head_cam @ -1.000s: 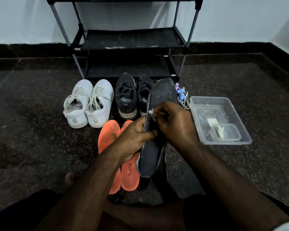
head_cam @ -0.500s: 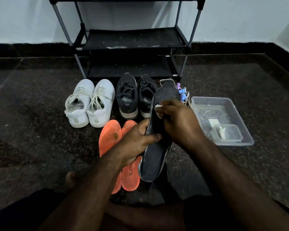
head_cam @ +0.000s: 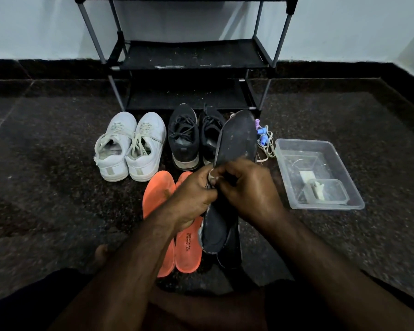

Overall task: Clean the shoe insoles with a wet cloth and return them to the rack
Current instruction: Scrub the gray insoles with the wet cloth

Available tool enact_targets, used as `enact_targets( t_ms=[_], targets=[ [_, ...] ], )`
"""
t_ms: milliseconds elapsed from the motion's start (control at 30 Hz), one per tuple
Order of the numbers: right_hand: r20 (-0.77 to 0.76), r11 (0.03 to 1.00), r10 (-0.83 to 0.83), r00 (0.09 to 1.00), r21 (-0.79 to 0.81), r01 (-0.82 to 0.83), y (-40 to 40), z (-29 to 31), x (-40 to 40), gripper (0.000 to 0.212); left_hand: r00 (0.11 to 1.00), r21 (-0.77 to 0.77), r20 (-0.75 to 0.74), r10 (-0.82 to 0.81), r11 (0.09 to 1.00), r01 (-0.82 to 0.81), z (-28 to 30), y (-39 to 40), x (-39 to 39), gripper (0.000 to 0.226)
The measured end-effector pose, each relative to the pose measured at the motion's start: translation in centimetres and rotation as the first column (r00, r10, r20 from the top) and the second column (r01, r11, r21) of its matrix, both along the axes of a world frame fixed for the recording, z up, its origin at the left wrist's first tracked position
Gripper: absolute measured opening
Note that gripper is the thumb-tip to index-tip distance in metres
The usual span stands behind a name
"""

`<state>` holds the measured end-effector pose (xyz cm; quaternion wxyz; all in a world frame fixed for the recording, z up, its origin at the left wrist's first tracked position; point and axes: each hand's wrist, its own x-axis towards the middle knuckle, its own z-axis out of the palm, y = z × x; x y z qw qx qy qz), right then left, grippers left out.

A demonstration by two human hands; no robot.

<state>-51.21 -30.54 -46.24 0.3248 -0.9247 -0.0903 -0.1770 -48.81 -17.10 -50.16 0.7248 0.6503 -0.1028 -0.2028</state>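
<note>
Dark insole (head_cam: pixel 234 144) — light, floppy; left hand (head_cam: pixel 191 199) grips its mid edge, right hand (head_cam: pixel 251 189) pinches the white cloth (head_cam: pixel 212 179) — support mid-length.

L hand (head_cam: pixel 193 197) curled, gripping | R hand (head_cam: pixel 250 187) prob. pinching | hands touching

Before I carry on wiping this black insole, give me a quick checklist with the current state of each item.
1. Black insole held off the floor: ok, left hand grips its edge.
2. Cloth in right hand: cannot tell, only a pale scrap shows between the fingers.
3. Cloth wet: cannot tell.
4. Water tub close by on the right: ok.
5. Orange insoles back on the rack: not ok, they lie on the floor.
6. Rack shelves free: ok.
</note>
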Motion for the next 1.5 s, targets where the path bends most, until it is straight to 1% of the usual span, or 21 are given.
enact_targets(
  t_ms=[67, 167, 267, 367, 400, 500, 533, 600, 667, 700, 767, 867, 933, 967, 1033, 1067, 1133, 1233, 1333, 1400, 1500],
  targets=[
    [0.003, 1.0, 0.008, 1.0, 0.006, -0.008, -0.1, -0.2, 0.1, 0.01, 1.0, 0.017, 0.007, 0.004, 1.0, -0.004, -0.1, -0.2, 0.1, 0.07],
    [0.051, 0.999, -0.05, 0.997, 0.006, 0.049, 0.2, -0.2, 0.7, 0.009, 1.0, 0.005, 0.011, -0.003, 1.0, 0.003, 0.0, -0.1, 0.1, 0.073],
    [0.055, 0.994, -0.093, 0.994, 0.057, 0.09, 0.1, 0.1, 1.2, 0.008, 1.0, -0.056, 0.001, -0.02, 0.998, 0.02, -0.1, 0.1, 0.1, 0.065],
    [-0.004, 0.983, -0.163, 0.987, 0.082, 0.163, -1.4, 0.9, 1.2, 0.01, 0.998, -0.097, -0.043, -0.049, 0.994, 0.045, -0.2, 0.0, -0.2, 0.056],
    [-0.035, 0.979, -0.167, 0.985, 0.113, 0.17, -1.9, 1.2, 1.1, 0.01, 0.997, -0.099, -0.055, -0.046, 0.994, 0.04, -0.2, -0.1, -0.2, 0.054],
    [-0.132, 0.927, -0.082, 0.988, 0.354, 0.125, -2.4, 1.5, 0.7, 0.01, 0.997, -0.107, -0.068, -0.048, 0.993, 0.04, -0.1, -0.1, -0.1, 0.051],
    [-0.132, 0.915, -0.083, 0.988, 0.382, 0.128, -2.3, 1.3, 0.7, 0.01, 0.996, -0.111, -0.069, -0.047, 0.993, 0.039, -0.2, -0.1, -0.1, 0.05],
    [-0.036, 0.947, -0.13, 0.991, 0.291, 0.135, -2.2, 0.8, 0.9, 0.009, 0.997, -0.126, -0.07, -0.039, 0.992, 0.03, -0.1, -0.1, 0.0, 0.05],
    [0.133, 0.981, -0.151, 0.98, 0.142, 0.132, -2.1, 0.4, 1.2, 0.008, 0.997, -0.149, -0.07, -0.035, 0.989, 0.024, 0.4, 0.0, 0.1, 0.05],
    [0.194, 0.984, -0.159, 0.968, 0.116, 0.138, -2.1, 0.2, 1.4, 0.008, 0.996, -0.156, -0.075, -0.041, 0.987, 0.029, 0.6, 0.1, 0.1, 0.049],
    [0.225, 0.976, -0.198, 0.954, 0.133, 0.171, -2.3, 0.0, 1.9, 0.01, 0.991, -0.162, -0.116, -0.062, 0.986, 0.043, 0.6, 0.3, -0.1, 0.047],
    [0.21, 0.964, -0.244, 0.947, 0.155, 0.214, -2.6, -0.1, 2.2, 0.009, 0.971, -0.17, -0.204, -0.126, 0.981, 0.092, -0.1, 0.5, -0.5, 0.051],
    [0.164, 0.96, -0.251, 0.954, 0.17, 0.223, -2.9, 0.2, 2.4, 0.008, 0.965, -0.171, -0.22, -0.143, 0.979, 0.106, -0.5, 0.5, -0.7, 0.053],
    [0.135, 0.964, -0.242, 0.961, 0.147, 0.222, -3.1, 0.3, 2.5, 0.008, 0.966, -0.173, -0.218, -0.141, 0.979, 0.104, -0.6, 0.4, -0.8, 0.054],
    [0.099, 0.975, -0.221, 0.97, 0.013, 0.221, -2.9, 0.4, 2.6, 0.009, 0.972, -0.169, -0.199, -0.125, 0.981, 0.092, -0.8, 0.2, -0.8, 0.052],
    [0.085, 0.978, -0.197, 0.977, -0.055, 0.202, -2.6, 0.5, 2.5, 0.011, 0.977, -0.163, -0.179, -0.119, 0.983, 0.09, -0.9, 0.1, -0.8, 0.051],
    [0.03, 0.991, -0.093, 0.995, -0.092, 0.095, -1.7, 0.6, 2.2, 0.014, 0.984, -0.145, -0.14, -0.112, 0.985, 0.091, -1.0, -0.2, -0.8, 0.046],
    [-0.034, 0.998, 0.034, 0.999, -0.055, -0.036, -0.7, 0.7, 1.0, 0.018, 0.991, -0.113, -0.124, -0.058, 0.993, 0.044, -1.3, -0.4, -0.7, 0.041],
    [-0.071, 0.996, 0.086, 0.994, 0.016, -0.085, -0.4, 0.6, 0.1, 0.017, 0.994, -0.124, -0.109, -0.024, 0.992, 0.011, -1.5, -0.2, -0.4, 0.048],
    [-0.035, 0.998, 0.051, 0.998, 0.029, -0.05, -0.3, 0.5, 0.4, 0.014, 0.996, -0.119, -0.086, -0.022, 0.993, 0.012, -1.5, -0.3, -0.5, 0.046],
    [0.015, 0.998, -0.064, 0.998, 0.024, 0.063, -0.5, 0.6, 1.4, 0.012, 0.996, -0.134, -0.07, -0.05, 0.99, 0.04, -1.0, -0.5, -0.8, 0.041]
  ],
)
